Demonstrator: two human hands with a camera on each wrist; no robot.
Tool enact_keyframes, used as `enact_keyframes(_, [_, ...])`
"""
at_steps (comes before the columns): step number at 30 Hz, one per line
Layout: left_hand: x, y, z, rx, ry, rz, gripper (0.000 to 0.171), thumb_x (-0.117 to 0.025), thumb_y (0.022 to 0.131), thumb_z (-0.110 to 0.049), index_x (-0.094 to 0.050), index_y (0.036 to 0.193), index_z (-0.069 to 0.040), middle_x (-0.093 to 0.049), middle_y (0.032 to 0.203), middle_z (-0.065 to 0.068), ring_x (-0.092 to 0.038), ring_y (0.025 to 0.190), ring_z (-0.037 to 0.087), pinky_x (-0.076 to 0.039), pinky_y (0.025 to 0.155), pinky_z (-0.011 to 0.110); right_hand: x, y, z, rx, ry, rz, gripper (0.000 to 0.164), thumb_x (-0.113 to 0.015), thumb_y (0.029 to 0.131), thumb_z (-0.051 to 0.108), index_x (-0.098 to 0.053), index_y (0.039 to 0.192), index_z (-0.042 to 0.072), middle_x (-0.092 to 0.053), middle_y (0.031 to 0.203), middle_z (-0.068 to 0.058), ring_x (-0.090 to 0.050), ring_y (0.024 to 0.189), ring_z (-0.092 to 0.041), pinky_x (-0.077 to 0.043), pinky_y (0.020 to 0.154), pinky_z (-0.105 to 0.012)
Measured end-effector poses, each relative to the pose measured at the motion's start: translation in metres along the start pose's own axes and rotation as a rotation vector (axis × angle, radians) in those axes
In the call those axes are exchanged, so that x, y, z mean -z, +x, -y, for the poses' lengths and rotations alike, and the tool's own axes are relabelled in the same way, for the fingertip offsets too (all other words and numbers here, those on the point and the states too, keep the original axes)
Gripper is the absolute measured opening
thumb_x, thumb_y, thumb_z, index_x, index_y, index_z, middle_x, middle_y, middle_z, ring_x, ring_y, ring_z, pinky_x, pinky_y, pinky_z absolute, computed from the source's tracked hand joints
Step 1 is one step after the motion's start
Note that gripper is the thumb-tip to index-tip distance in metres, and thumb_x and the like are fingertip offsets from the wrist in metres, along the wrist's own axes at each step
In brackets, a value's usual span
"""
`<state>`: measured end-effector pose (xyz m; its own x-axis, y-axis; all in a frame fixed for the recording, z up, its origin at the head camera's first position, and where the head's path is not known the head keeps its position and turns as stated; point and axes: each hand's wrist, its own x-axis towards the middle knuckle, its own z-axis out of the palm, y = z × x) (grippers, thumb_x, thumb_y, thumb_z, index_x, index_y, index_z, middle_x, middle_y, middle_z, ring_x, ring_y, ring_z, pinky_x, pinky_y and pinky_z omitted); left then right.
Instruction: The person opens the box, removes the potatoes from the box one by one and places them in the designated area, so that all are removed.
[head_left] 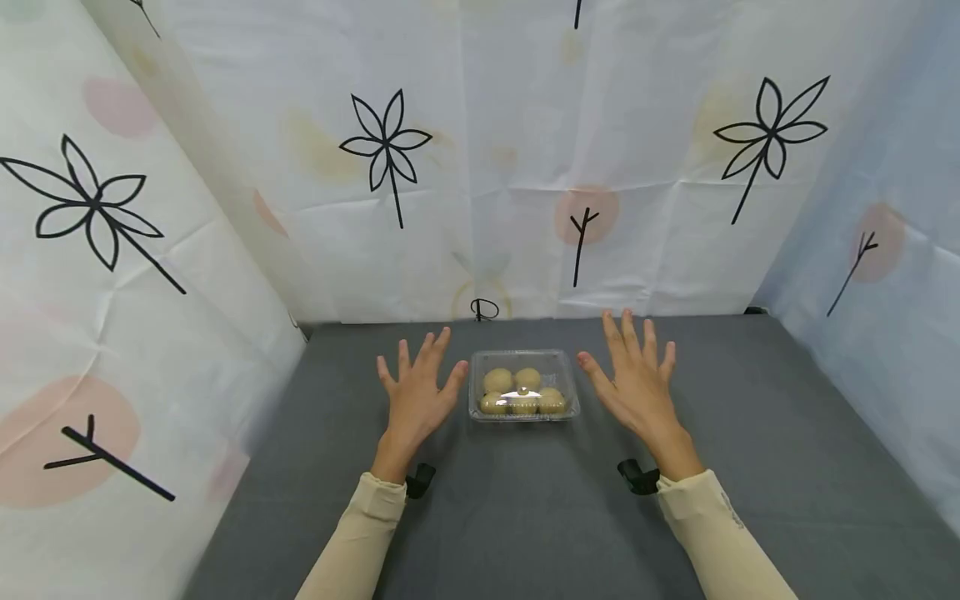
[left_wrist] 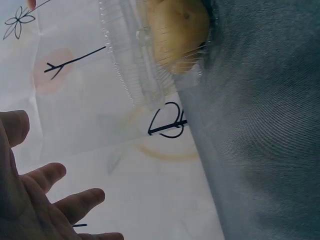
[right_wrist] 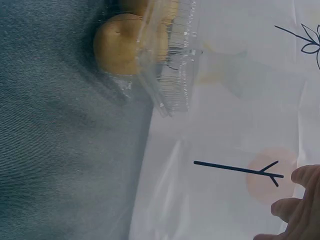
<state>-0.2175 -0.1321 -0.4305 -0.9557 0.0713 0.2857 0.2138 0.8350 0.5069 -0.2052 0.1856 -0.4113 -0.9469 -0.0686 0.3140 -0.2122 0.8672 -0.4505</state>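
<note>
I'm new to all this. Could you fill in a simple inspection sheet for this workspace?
Surface: table covered in gray cloth.
Job's things: clear plastic box holding round yellowish food pieces, perhaps potatoes; five show.
Clutter: small dark thing at the table's back right corner, unclear what.
Hands: left hand and right hand on either side of the box, fingers spread, holding nothing; a dark piece by each wrist.
Cables: nothing seen.
Surroundings: pale sheets with flower and twig drawings, behind and at both sides.
</note>
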Motion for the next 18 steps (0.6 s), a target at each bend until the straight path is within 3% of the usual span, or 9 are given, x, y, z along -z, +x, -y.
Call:
enact_keyframes(5, [-0.006, -0.003, 0.008, -0.002, -0.075, -0.016, 0.063, -0.049, 0.105, -0.054, -0.034, 0.161, -0.029, -0.049, 0.157, 0.008, -0.035, 0.147, 0.047, -0.002, 0.117, 0.07, -0.007, -0.005, -0.002, 0.019, 0.053, 0.034, 0.079, -0.042, 0.105, 0.058, -0.009, 0.166, 0.021, -0.004, 0.172, -0.017, -0.001, 0.156, -0.051, -0.002, 0.118, -0.072])
enact_keyframes(9, [-0.014, -0.005, 0.014, -0.012, -0.136, -0.014, 0.06, -0.051, 0.105, -0.048, -0.039, 0.159, -0.026, -0.058, 0.149, 0.009, -0.048, 0.137, 0.041, -0.01, 0.113, 0.068, -0.013, -0.008, -0.004, 0.025, 0.085, 0.06, 0.076, -0.044, 0.106, 0.054, -0.013, 0.166, 0.017, -0.008, 0.171, -0.019, -0.007, 0.156, -0.05, -0.006, 0.118, -0.07])
enact_keyframes(18, [-0.034, -0.009, 0.031, -0.017, -0.286, 0.11, 0.061, -0.053, 0.105, -0.044, -0.033, 0.161, -0.029, -0.054, 0.152, 0.012, -0.047, 0.139, 0.037, -0.01, 0.11, 0.066, -0.035, -0.015, -0.02, 0.042, 0.24, 0.133, 0.077, -0.055, 0.105, 0.043, -0.016, 0.166, 0.018, -0.018, 0.17, -0.019, -0.02, 0.151, -0.049, -0.011, 0.113, -0.075])
